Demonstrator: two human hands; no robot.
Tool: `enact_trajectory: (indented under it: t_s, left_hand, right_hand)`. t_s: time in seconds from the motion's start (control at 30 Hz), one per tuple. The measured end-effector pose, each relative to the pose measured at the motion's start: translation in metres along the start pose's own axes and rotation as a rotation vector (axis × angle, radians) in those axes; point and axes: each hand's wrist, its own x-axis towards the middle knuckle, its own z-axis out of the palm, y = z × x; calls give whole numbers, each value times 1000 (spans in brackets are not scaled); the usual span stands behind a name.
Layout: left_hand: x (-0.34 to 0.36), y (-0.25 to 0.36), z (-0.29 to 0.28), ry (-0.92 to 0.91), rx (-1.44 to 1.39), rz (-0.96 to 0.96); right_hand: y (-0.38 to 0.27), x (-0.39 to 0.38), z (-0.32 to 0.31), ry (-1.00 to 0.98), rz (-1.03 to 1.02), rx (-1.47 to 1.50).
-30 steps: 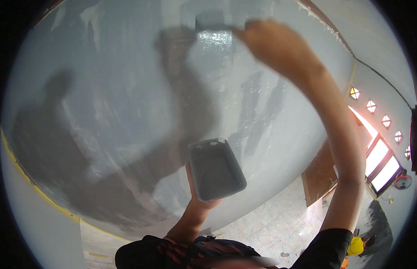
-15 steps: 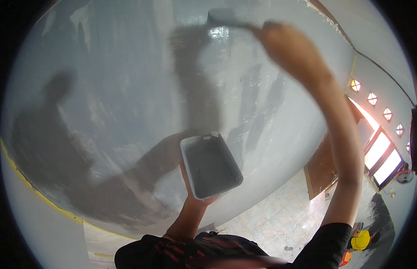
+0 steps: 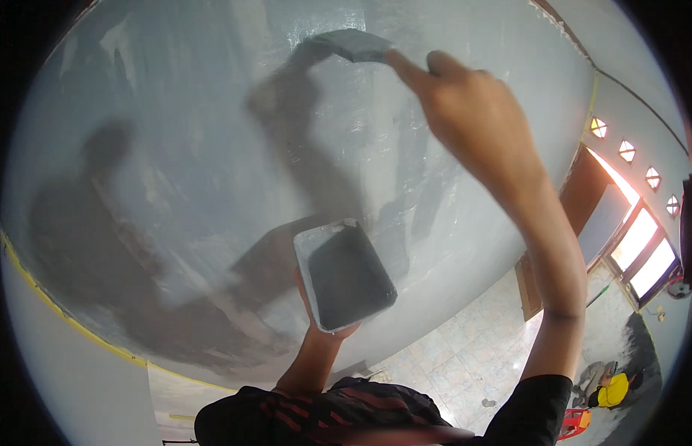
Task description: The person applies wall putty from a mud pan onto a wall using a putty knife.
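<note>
My left hand (image 3: pixel 330 327) supports a rectangular paint tray (image 3: pixel 304 253) from below. Grey paint (image 3: pixel 346 271) covers much of its inside, and most of my fingers are hidden beneath it. Up high, my right hand (image 3: pixel 472 111) is closed around the handle of a wide, flat paintbrush (image 3: pixel 353 46). The brush is grey with paint, and its tip points left against the wall (image 3: pixel 212 134). Wet paint shines around the brush, and patchy grey strokes cover the wall.
Yellow tape (image 3: pixel 71 332) runs along the wall's lower left edge. At right are a doorway with bright window panes (image 3: pixel 633 238) and a tiled floor (image 3: pixel 465 368). Low on the right, a person in yellow (image 3: pixel 612 390) is near a red object (image 3: pixel 575 424).
My right hand and the brush have moved slightly down, and the brush head now lies further left. The tray has shifted a little to the left, still in my left hand.
</note>
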Motion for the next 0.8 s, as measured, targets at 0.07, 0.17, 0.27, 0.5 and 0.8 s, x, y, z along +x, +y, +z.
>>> enact_trajectory:
  t_s: [0.07, 0.17, 0.27, 0.5, 0.8]
  left_hand:
    - [-4, -1, 0, 8, 18, 13]
    - [-14, -1, 5, -29, -3, 12]
    - [-35, 7, -15, -77, 188, 20]
    - [-60, 18, -38, -21, 13, 15]
    - [-52, 12, -26, -48, 4, 30]
  right_hand:
    - [-16, -12, 34, -19, -82, -55]
    - [-60, -63, 66, -65, -120, -126]
    - [-84, -126, 80, -296, -110, 53]
    - [-52, -114, 33, -279, 130, 204]
    - [-98, -116, 83, -313, 124, 208]
